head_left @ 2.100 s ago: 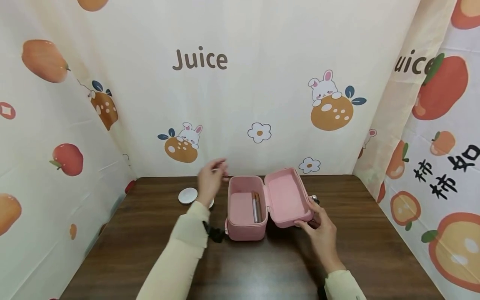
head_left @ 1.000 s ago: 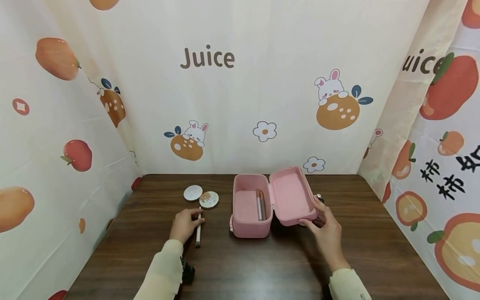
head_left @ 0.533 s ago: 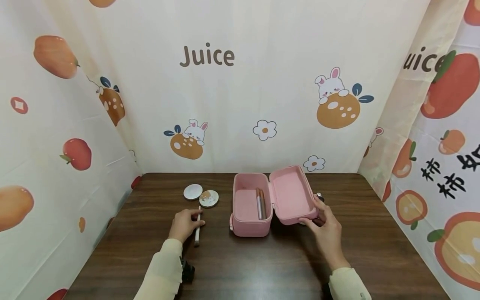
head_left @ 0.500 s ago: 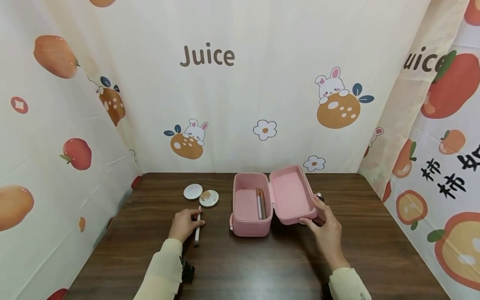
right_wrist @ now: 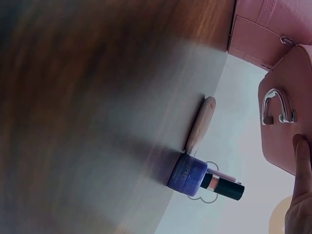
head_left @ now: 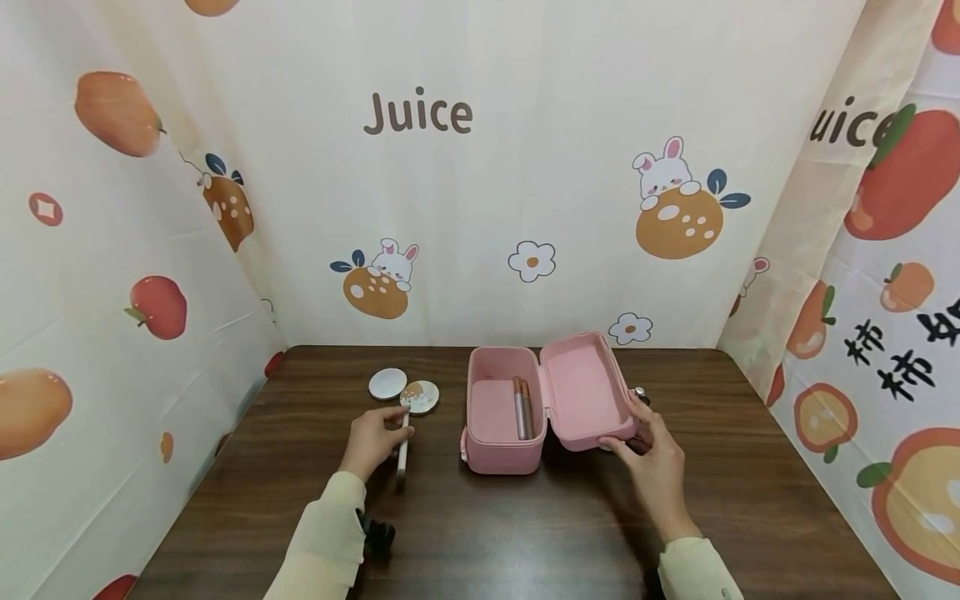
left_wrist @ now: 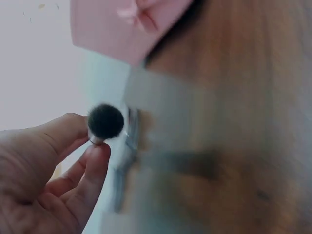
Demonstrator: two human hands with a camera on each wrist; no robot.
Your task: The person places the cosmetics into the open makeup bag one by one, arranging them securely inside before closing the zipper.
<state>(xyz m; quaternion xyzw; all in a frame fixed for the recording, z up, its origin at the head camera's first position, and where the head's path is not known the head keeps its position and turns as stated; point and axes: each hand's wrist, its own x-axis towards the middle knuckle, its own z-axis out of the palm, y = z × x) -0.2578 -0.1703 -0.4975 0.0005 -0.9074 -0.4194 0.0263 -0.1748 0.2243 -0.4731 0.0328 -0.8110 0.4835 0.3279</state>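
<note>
Fingers and thumb of the left hand (head_left: 372, 437) are being curled round a makeup brush (head_left: 402, 447), pinching it near its dark bristle tuft (left_wrist: 105, 121); the white handle is being held just above the table (head_left: 525, 533), toward its left half, near two round compacts (head_left: 405, 390) lying toward the far edge. The right hand (head_left: 654, 467) is being curled against the front edge of the open lid (head_left: 585, 392) of a pink case (head_left: 501, 417), which is standing near the middle of the table with two slim tubes (head_left: 522, 408) lying inside it.

Risk, judged: the brush is being gripped close to one end, so it may be tipping or slipping; the lid, propped only by fingers, may be dropping shut if released.

Brush appearance: slender, pale handle, metal ferrule, small rounded dark head. Wrist view is blurred.
</note>
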